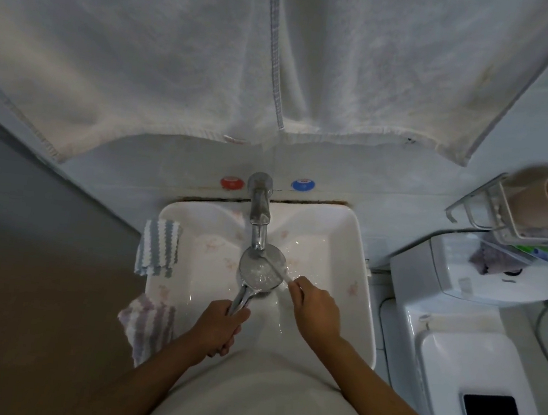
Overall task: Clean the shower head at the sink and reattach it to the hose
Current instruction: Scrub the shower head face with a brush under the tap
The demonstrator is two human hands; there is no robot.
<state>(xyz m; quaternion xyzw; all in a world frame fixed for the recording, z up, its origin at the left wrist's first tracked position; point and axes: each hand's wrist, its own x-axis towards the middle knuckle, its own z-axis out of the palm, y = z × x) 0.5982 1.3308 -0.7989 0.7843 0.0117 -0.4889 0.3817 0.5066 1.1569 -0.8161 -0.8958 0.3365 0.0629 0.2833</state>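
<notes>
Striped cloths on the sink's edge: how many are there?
2. A blue-and-white striped cloth hangs over the sink rim's far left; a purple-and-white striped cloth drapes the near left corner. Others may be hidden.

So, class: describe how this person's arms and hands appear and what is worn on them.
Both forearms are bare to the frame's lower edge, with no sleeves in view. The left hand and right hand wear no gloves; no watch, ring or bracelet shows.

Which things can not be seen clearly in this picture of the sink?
- Thin tool in the right hand, head view: blurred, so its kind is unclear.
- Shower head face, head view: its top hidden behind the tap.
- Shower head handle end: covered by the left hand.
- Cups: cut off by the right edge.
</notes>
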